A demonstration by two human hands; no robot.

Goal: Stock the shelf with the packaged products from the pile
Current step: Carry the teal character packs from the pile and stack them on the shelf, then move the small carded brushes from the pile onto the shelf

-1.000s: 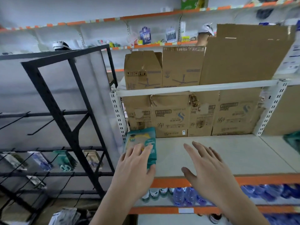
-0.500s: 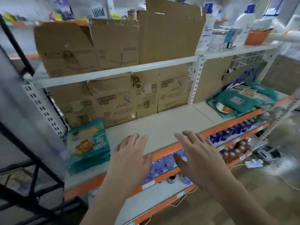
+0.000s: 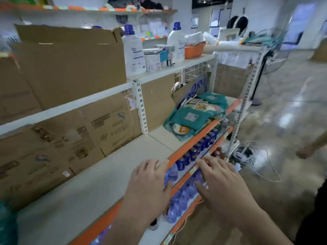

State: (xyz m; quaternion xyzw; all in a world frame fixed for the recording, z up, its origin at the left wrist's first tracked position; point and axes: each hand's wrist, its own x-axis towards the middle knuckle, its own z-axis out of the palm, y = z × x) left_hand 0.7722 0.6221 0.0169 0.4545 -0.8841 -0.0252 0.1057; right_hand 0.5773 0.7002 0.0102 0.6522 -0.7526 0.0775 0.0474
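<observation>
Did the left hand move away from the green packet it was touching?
Yes. The left hand has moved right along the shelf, away from the green packet at its left end.

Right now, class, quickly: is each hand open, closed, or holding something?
Left hand: open, fingers straight, holding nothing, over the pale shelf board with the orange front edge.
Right hand: open, fingers spread, holding nothing.

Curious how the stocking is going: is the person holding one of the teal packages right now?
No: the left hand and right hand are open and empty, and the teal packages lie piled farther along the shelf.
</observation>
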